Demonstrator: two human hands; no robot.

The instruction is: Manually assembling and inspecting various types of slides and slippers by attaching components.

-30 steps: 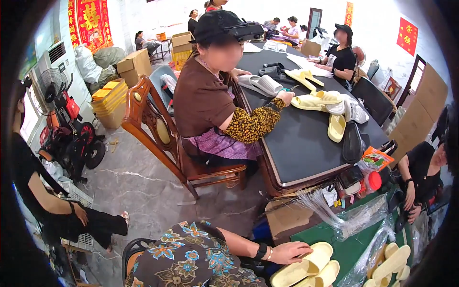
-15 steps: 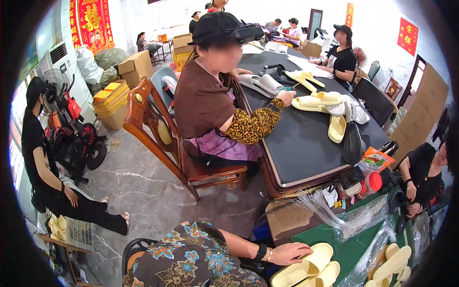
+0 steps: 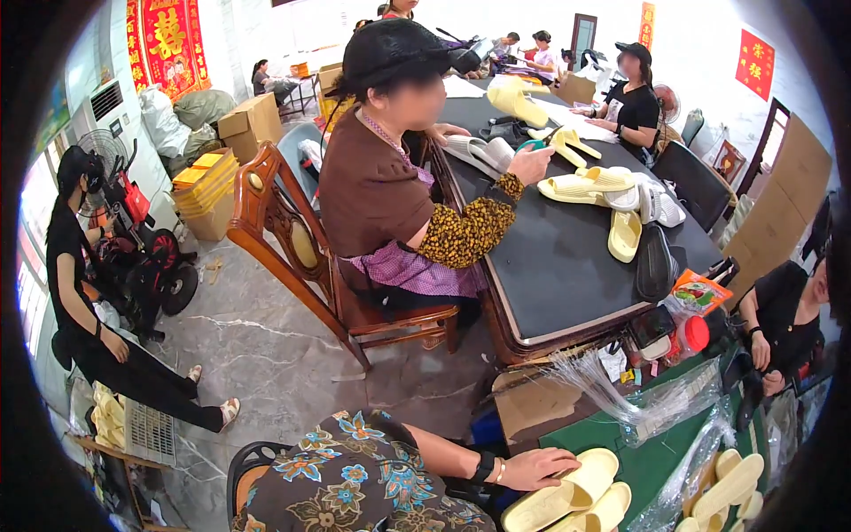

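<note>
Got my left hand (image 3: 532, 468) palm-down on a yellow slipper (image 3: 594, 473), fingers (image 3: 558, 457) touching near the strap, can't really tell if they're clamped. Second slipper (image 3: 608, 510) is just right of them; clear plastic (image 3: 678, 483), then more yellow slippers (image 3: 736, 486) farther past my fingertips.

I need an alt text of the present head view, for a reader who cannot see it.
The wearer's left hand touches a pale yellow slipper, with a second one beside it. Beyond, a person in a brown top sits at a dark table bearing more slippers; others sit or stand around.
</note>
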